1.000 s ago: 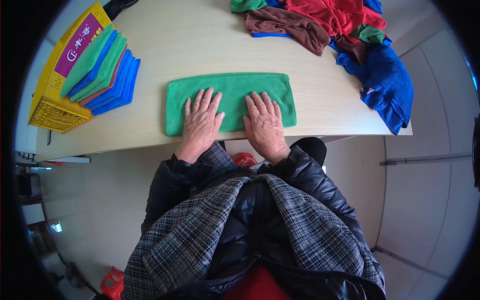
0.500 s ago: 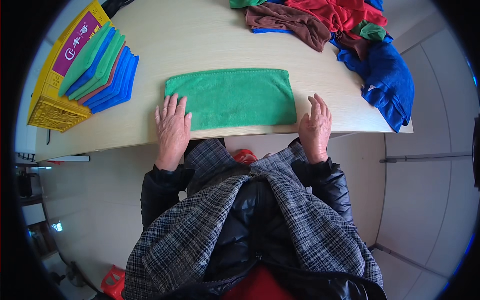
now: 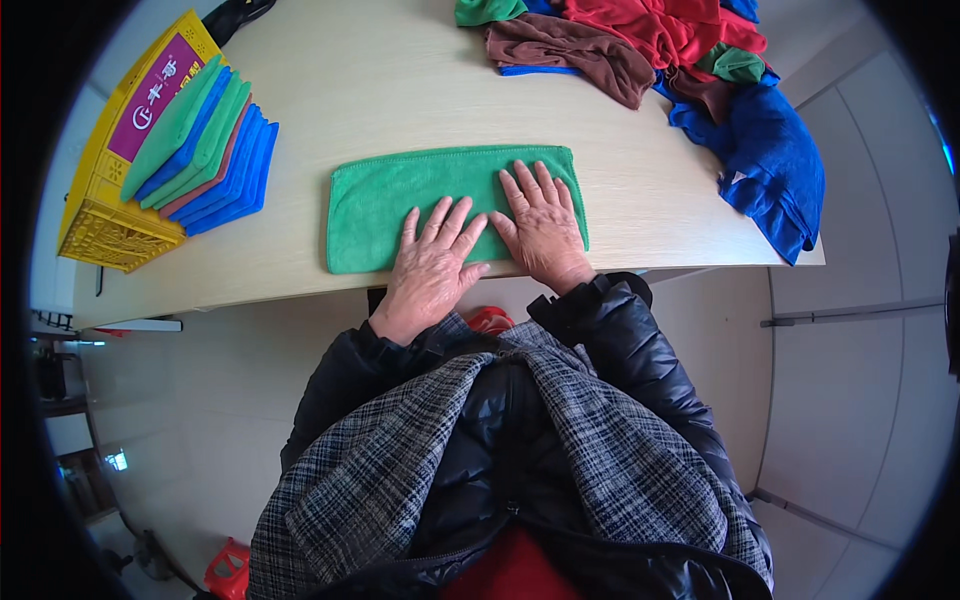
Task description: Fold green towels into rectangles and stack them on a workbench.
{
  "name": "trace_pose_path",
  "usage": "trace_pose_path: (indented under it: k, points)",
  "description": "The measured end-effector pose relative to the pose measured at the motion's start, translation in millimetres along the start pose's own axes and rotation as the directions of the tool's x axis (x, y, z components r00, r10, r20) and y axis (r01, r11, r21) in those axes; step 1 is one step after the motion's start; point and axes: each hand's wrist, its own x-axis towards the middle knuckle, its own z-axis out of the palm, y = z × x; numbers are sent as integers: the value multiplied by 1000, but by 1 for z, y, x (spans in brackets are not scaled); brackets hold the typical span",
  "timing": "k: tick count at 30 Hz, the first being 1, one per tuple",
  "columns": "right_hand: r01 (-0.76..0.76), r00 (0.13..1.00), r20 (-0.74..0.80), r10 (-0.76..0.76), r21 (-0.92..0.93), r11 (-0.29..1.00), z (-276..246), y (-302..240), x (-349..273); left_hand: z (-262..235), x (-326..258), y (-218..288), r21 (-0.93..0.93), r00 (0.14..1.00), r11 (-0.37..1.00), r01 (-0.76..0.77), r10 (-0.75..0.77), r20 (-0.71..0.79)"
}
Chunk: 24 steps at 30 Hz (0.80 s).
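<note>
A green towel (image 3: 365, 215), folded into a long rectangle, lies flat at the near edge of the table. My left hand (image 3: 430, 262) rests on its near middle part, fingers spread and pointing away from me. On the towel's right part lies my right hand (image 3: 543, 228), palm down, its fingers also stretched out. The two thumbs point toward each other with a small gap between them. Neither hand grips anything. Parts of the towel under the palms are hidden.
At the left, a yellow basket (image 3: 110, 240) stands beside a row of folded green, blue and brown towels (image 3: 215, 160). Loose red, brown, green and blue towels (image 3: 640, 45) are heaped at the far right. One blue towel (image 3: 775, 165) trails toward the right edge of the pale wooden table (image 3: 400, 90).
Both hands have moved inward, from the towel's left edge and the bare table at its right, onto the towel. The towel has turned slightly, its left end now nearer me.
</note>
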Motion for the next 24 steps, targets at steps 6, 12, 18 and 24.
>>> trace_pose_path:
  k: [6,12,18,24]
  points:
    - [43,999,13,-47,192,981,-11,24,0,-19,-9,-30,-95,995,991,97,-95,24]
    - [18,998,-56,-12,115,993,-26,-7,-15,-28,19,-38,-79,996,996,46,-52,-76]
    - [216,976,-47,-211,190,958,-42,-23,-48,-7,71,-28,-52,984,987,-152,156,88]
    - [355,932,0,-364,214,910,-52,-7,-62,1,83,-17,9,983,995,-97,95,156]
